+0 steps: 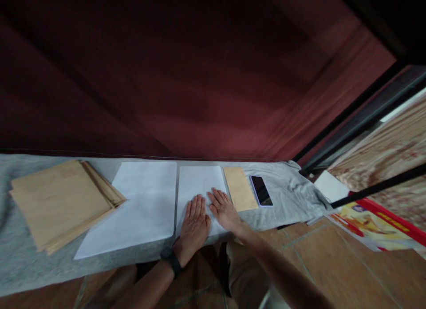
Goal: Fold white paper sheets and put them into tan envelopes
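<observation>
My left hand (194,224) lies flat on a narrow white sheet of paper (199,180), its fingers stretched away from me. Beside it, my right hand (224,210) also rests palm down on the same sheet, fingers extended and slightly spread. Both palms hide the sheet's lower middle. Just right of that sheet is a single brown envelope (241,189), close to my right hand. A wider white sheet (146,202) lies to the left, partly under a stack of brown envelopes (63,202).
A phone (262,191) lies right of the single envelope. Grey cloth (289,193) covers the narrow table, with a dark red curtain (199,100) behind it. A black metal frame (353,109) and a colourful box (376,224) are at the right.
</observation>
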### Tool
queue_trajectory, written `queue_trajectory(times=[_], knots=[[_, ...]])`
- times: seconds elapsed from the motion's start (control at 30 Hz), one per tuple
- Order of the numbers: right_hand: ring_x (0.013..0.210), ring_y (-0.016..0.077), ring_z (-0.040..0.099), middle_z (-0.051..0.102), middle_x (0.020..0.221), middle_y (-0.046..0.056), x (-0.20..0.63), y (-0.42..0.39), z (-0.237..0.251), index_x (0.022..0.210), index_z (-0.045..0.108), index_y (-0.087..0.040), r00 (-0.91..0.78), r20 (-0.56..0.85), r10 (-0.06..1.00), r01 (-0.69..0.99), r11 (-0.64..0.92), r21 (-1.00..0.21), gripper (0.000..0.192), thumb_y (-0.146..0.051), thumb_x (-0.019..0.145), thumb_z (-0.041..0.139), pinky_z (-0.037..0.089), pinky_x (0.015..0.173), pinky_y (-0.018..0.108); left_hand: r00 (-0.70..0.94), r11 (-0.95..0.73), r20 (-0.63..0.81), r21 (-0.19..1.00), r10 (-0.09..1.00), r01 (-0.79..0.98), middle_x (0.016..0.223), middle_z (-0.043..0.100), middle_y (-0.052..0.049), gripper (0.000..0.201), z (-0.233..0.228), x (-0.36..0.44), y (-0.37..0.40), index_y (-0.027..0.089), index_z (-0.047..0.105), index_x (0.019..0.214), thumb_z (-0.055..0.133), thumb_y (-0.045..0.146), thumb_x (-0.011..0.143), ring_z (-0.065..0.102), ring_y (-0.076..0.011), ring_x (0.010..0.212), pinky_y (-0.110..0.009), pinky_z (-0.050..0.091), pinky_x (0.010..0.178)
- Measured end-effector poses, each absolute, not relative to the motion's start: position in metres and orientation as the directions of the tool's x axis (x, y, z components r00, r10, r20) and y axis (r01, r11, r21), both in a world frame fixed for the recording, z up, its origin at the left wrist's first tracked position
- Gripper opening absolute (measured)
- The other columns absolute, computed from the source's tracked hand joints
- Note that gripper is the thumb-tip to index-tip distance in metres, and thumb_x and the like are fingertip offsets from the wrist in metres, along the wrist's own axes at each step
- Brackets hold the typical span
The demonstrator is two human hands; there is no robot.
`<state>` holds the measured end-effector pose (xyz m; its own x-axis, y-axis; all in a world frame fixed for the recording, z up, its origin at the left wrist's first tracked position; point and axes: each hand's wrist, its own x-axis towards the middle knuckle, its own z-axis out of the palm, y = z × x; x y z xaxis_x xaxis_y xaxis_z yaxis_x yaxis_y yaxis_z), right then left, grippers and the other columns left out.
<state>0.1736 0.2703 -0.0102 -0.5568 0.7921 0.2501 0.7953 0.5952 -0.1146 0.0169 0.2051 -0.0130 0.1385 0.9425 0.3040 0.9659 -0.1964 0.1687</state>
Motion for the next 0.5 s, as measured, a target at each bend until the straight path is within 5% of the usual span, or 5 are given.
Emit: queue_trajectory(times=[0.3, 0.5], knots=[[0.15, 0.0306, 0.035, 0.034, 0.163, 0.016, 0.213, 0.187, 0.009, 0.158, 0.036, -0.018, -0.652, 0.148, 0.744, 0.731, 0.668, -0.138, 0.068, -0.046, 0.1, 0.056, 0.033, 0.122, 0.054, -0.036, -0.014, 0.216, 0.229, 0.976, 0.973, 0.158, 0.04, -0.025, 0.06, 0.0, -0.005, 0.227, -0.001, 0.044, 0.149, 0.037, 0.022, 0.094, 0.032, -0.0344, 0.151, -0.053, 0.028, 0.122], [0.145, 0.0263, 0.043, 0.044, 0.159, 0.013, 0.222, 0.198, 0.033, 0.153, 0.045, -0.02, -0.677, 0.044, 0.735, 0.709, 0.667, -0.23, 0.063, -0.044, 0.097, 0.062, 0.035, 0.122, 0.047, 0.125, -0.145, 0.099, 0.241, 0.987, 0.96, 0.161, 0.037, -0.02, 0.055, 0.019, -0.021, 0.226, 0.012, 0.049, 0.148, 0.044, 0.027, 0.095, 0.029, -0.0372, 0.152, -0.062, 0.023, 0.121]])
